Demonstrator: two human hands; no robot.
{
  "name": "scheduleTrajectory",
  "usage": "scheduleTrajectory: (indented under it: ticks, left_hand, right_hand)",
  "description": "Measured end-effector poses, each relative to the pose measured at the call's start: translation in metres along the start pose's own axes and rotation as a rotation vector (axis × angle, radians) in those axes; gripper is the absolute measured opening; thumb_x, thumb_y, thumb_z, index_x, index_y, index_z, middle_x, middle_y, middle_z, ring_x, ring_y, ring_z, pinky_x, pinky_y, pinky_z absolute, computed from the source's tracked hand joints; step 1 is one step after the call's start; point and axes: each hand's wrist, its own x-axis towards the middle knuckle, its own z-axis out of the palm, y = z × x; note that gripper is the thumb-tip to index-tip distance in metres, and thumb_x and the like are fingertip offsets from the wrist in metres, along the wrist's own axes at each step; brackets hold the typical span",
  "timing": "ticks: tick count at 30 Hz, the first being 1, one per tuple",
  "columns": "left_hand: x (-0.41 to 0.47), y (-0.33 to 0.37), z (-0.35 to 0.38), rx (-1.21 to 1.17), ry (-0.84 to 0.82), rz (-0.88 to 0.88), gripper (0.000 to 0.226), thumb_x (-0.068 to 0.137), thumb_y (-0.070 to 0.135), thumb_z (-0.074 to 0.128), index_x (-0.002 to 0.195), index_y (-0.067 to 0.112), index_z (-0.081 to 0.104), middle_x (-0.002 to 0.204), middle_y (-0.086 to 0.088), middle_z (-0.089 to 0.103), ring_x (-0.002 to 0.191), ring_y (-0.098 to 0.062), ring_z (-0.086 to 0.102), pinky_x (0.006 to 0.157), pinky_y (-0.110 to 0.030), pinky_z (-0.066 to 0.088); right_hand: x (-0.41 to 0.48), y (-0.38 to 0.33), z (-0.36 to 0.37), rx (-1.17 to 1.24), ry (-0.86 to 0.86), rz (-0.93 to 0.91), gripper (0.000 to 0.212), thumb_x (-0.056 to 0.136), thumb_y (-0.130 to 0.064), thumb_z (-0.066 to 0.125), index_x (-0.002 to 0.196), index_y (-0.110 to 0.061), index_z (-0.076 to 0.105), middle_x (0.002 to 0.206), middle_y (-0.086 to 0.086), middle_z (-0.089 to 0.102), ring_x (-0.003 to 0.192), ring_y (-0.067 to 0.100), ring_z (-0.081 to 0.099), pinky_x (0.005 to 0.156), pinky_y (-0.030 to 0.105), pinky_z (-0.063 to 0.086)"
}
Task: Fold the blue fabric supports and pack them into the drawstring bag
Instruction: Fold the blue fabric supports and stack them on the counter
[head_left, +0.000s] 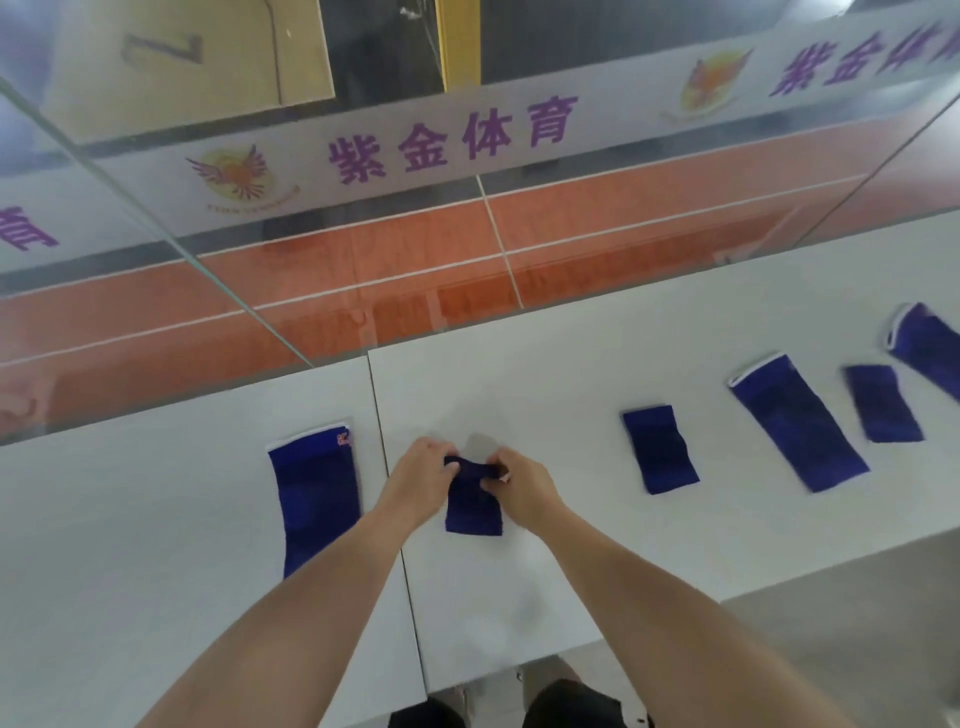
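A small blue fabric support (474, 512) lies on the white table (545, 374) in front of me. My left hand (421, 475) pinches its far left corner and my right hand (519, 486) pinches its far right corner, with the far edge bent over. A long blue support with a white hem (314, 493) lies flat to the left. To the right lie a short blue support (660, 449), a long one (797, 423), another short one (880, 402) and one at the frame edge (930, 345). No drawstring bag is in view.
A glass wall (363, 291) with purple lettering runs along the table's far edge, with an orange sports floor behind it. A seam (387, 467) splits the tabletop just left of my hands. The table's near edge drops off at the lower right.
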Motion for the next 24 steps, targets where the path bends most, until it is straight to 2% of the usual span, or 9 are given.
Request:
scheduleTrajectory:
  ticks: [1,5,8,11,13,18,21,24]
  left_hand:
    - [-0.004,0.008,-0.001,0.016,-0.006,0.019,0.015,0.096,0.022,0.053,0.096,0.024,0.068,0.098,0.005,0.06,0.092,-0.019,0.06,0.076,-0.027,0.042]
    - [-0.022,0.046,0.0,-0.002,-0.102,0.116,0.014,0.096,0.025,0.057,0.095,0.023,0.071,0.088,0.004,0.065,0.082,-0.016,0.06,0.068,-0.024,0.041]
    - [-0.033,0.082,0.005,-0.07,-0.1,0.15,0.016,0.097,0.023,0.056,0.09,0.02,0.07,0.082,0.004,0.068,0.077,-0.014,0.063,0.067,-0.024,0.046]
    - [-0.041,0.125,0.012,-0.132,-0.078,0.185,0.019,0.096,0.021,0.055,0.085,0.019,0.07,0.08,0.004,0.07,0.074,-0.011,0.066,0.069,-0.029,0.052]
    - [-0.045,0.156,0.014,-0.084,-0.1,0.229,0.021,0.096,0.019,0.052,0.082,0.021,0.067,0.078,0.006,0.069,0.072,-0.01,0.064,0.067,-0.027,0.05]
    - [-0.041,0.227,0.034,-0.02,-0.114,0.266,0.016,0.089,0.017,0.055,0.084,0.02,0.07,0.078,0.004,0.07,0.072,-0.014,0.064,0.056,-0.02,0.042]
    - [-0.034,0.273,0.054,0.011,-0.098,0.284,0.017,0.093,0.02,0.054,0.095,0.015,0.071,0.085,0.0,0.072,0.078,-0.017,0.067,0.065,-0.026,0.05]
    - [-0.024,0.319,0.08,0.026,-0.125,0.286,0.018,0.095,0.023,0.055,0.094,0.019,0.072,0.084,0.003,0.072,0.077,-0.013,0.067,0.065,-0.025,0.051]
  right_hand:
    - [-0.007,0.002,-0.01,0.014,0.005,0.005,0.011,0.091,-0.017,0.063,0.102,-0.016,0.065,0.1,0.003,0.07,0.087,0.022,0.061,0.08,0.035,0.05]
    - [-0.046,0.01,-0.047,0.109,0.024,0.053,0.012,0.091,-0.023,0.066,0.099,-0.014,0.067,0.098,0.004,0.072,0.088,0.022,0.066,0.077,0.032,0.053]
    - [-0.087,0.022,-0.07,0.281,-0.003,0.107,0.02,0.093,-0.032,0.066,0.102,-0.015,0.069,0.099,0.003,0.076,0.09,0.019,0.071,0.08,0.035,0.056]
    - [-0.129,0.046,-0.094,0.359,-0.017,0.171,0.018,0.096,-0.031,0.061,0.105,-0.019,0.07,0.099,0.004,0.076,0.082,0.013,0.067,0.071,0.024,0.048]
    - [-0.149,0.063,-0.114,0.372,0.016,0.2,0.02,0.097,-0.031,0.058,0.105,-0.018,0.07,0.095,0.008,0.077,0.075,0.013,0.065,0.065,0.026,0.044]
    - [-0.176,0.097,-0.17,0.396,0.14,0.207,0.024,0.097,-0.025,0.059,0.103,-0.005,0.07,0.075,0.0,0.073,0.062,0.013,0.057,0.052,0.025,0.037]
    - [-0.178,0.125,-0.203,0.372,0.211,0.234,0.035,0.091,-0.033,0.062,0.098,0.001,0.069,0.071,0.001,0.073,0.059,0.015,0.055,0.055,0.028,0.04]
    - [-0.182,0.16,-0.242,0.358,0.257,0.257,0.036,0.083,-0.044,0.063,0.083,-0.009,0.067,0.067,-0.002,0.07,0.059,0.014,0.054,0.058,0.029,0.043]
